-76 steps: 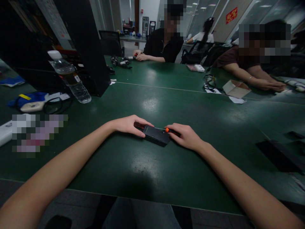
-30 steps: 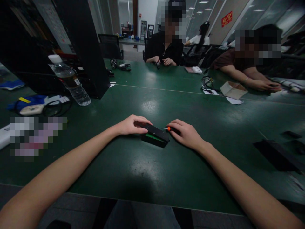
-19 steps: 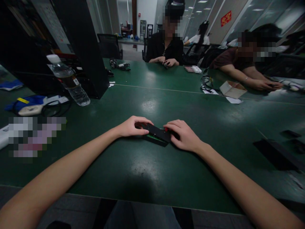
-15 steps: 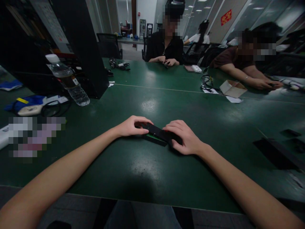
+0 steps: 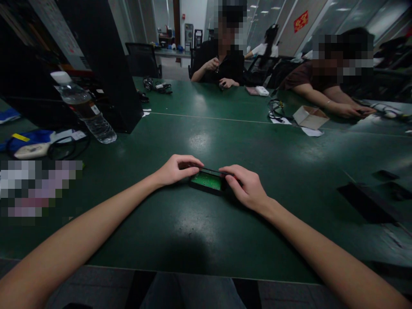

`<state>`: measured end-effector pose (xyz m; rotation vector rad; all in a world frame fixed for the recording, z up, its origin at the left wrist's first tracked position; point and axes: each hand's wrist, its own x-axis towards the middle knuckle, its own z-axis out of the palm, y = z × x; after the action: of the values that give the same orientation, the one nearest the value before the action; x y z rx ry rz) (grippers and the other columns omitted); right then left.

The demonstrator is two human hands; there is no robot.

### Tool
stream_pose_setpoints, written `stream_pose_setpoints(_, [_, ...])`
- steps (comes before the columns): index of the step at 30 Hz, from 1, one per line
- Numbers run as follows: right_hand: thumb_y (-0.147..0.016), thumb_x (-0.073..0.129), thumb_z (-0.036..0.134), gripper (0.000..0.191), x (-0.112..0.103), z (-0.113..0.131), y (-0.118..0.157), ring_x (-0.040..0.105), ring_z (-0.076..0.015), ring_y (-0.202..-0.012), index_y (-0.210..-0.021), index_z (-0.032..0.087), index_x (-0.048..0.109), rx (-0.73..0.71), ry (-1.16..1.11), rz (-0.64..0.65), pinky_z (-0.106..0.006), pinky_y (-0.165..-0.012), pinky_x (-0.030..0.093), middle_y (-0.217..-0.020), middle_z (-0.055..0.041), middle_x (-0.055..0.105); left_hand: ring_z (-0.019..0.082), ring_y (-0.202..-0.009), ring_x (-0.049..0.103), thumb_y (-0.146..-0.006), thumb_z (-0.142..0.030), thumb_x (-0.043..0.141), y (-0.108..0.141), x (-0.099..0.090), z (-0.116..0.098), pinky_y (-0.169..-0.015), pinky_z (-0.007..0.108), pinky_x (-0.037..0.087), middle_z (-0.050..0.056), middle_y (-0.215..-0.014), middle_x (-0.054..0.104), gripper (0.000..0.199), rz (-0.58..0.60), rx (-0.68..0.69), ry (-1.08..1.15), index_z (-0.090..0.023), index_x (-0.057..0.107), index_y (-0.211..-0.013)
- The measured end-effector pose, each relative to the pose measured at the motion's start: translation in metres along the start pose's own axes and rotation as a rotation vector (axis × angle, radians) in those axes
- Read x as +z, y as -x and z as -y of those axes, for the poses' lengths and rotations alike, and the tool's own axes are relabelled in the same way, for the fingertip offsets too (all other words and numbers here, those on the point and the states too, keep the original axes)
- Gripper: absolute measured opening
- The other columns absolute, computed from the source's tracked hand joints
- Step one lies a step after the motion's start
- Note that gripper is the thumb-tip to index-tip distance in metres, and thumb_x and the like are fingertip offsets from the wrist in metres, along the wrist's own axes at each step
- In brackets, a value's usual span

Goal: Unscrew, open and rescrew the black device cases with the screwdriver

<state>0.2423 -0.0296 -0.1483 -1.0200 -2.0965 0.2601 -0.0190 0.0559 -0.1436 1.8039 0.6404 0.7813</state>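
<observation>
On the green table (image 5: 193, 231) in front of me lies a shallow black case (image 5: 203, 189) with a green circuit board (image 5: 207, 181) showing inside it. A thin black cover (image 5: 211, 171) stands on edge along the case's far side. My left hand (image 5: 174, 171) pinches the cover's left end between thumb and fingers. At its right end, my right hand (image 5: 246, 184) grips the cover in the same way. The fingers partly hide both ends of the cover and case.
A tilted water bottle (image 5: 86, 109) stands by a black cabinet (image 5: 117, 86) at left. A white box (image 5: 310, 117) and cables (image 5: 275, 109) lie at far right; a dark flat panel (image 5: 365, 201) is nearer. Two people sit across the table, their hands beyond mine.
The black cover has tipped up and away from me, uncovering much more of the green board. My right hand has turned with it. The person opposite has raised one hand.
</observation>
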Motion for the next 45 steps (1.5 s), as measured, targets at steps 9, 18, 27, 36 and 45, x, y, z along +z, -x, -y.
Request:
stream_pose_setpoints(9, [-0.096, 0.063, 0.042, 0.029, 0.02, 0.018, -0.004, 0.064, -0.028, -0.103, -0.116, 0.022, 0.062, 0.042, -0.03, 0.013, -0.046, -0.088, 0.055, -0.112, -0.0119, 0.069, 0.013, -0.069, 0.063, -0.075, -0.046, 0.084, -0.005, 0.022, 0.003, -0.067, 0.022, 0.052, 0.001, -0.074, 0.068, 0.034, -0.374, -0.131, 0.495, -0.014, 0.072, -0.077])
stream_pose_setpoints(18, [-0.089, 0.07, 0.03, 0.041, 0.016, 0.027, -0.004, 0.067, -0.0262, -0.1, -0.128, 0.026, 0.059, 0.041, -0.023, 0.115, -0.045, -0.088, 0.057, -0.114, -0.0093, 0.072, 0.006, -0.048, 0.056, -0.08, -0.027, 0.083, -0.011, 0.016, 0.001, -0.042, 0.015, 0.044, -0.002, -0.068, 0.064, 0.023, -0.524, -0.223, 0.78, -0.014, 0.065, -0.08])
stream_pose_setpoints(27, [-0.084, 0.071, 0.041, 0.037, -0.098, -0.057, 0.002, 0.067, -0.0319, -0.101, -0.115, 0.022, 0.067, 0.359, 0.413, -0.413, -0.05, -0.091, 0.053, -0.112, -0.0124, 0.072, 0.006, -0.047, 0.058, -0.084, -0.025, 0.08, -0.013, 0.018, 0.001, -0.041, 0.014, 0.047, -0.001, -0.068, 0.064, 0.023, -0.497, -0.271, 0.838, -0.013, 0.061, -0.08])
stream_pose_setpoints(36, [-0.07, 0.075, 0.04, 0.021, -0.18, -0.167, 0.076, 0.063, -0.0432, -0.085, -0.079, 0.029, 0.06, 0.794, 0.749, -0.557, -0.062, -0.077, 0.044, -0.059, -0.0046, 0.045, 0.009, -0.05, 0.062, -0.082, -0.017, 0.076, -0.012, 0.019, 0.009, -0.047, 0.018, 0.053, 0.002, -0.074, 0.068, 0.014, -0.394, -0.274, 0.836, -0.013, 0.064, -0.086])
stream_pose_setpoints(45, [-0.072, 0.074, 0.052, 0.031, -0.16, -0.151, 0.055, 0.062, -0.0435, -0.109, -0.07, 0.026, 0.058, 0.646, 0.589, -0.546, -0.072, -0.099, 0.038, -0.089, -0.0169, 0.068, 0.012, -0.059, 0.07, -0.081, -0.019, 0.078, -0.009, 0.021, 0.009, -0.059, 0.019, 0.055, 0.006, -0.081, 0.074, 0.017, -0.274, -0.287, 0.785, -0.01, 0.069, -0.093])
